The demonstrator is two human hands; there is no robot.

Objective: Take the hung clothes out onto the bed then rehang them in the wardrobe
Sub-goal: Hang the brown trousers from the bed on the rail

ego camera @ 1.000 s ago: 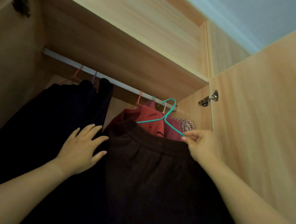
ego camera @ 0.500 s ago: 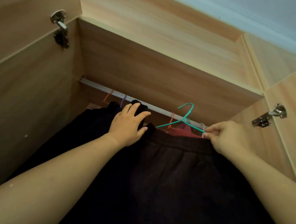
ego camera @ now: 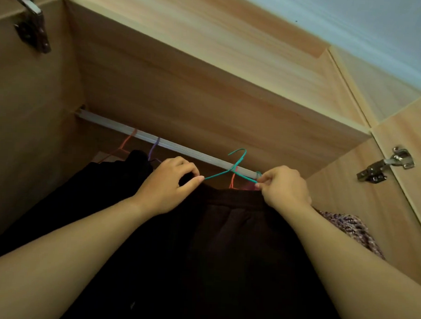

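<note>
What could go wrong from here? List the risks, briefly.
The hook of the teal hanger appears not yet over the rail, so it could miss. The left hand and right hand pinch only its ends, so the dark garment might slip off. It could also snag the orange hanger just behind.

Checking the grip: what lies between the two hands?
The teal hanger spans the gap, left hand holding one end, right hand pinching the other, above the waistband of the dark garment. Seen in the head view.
</note>
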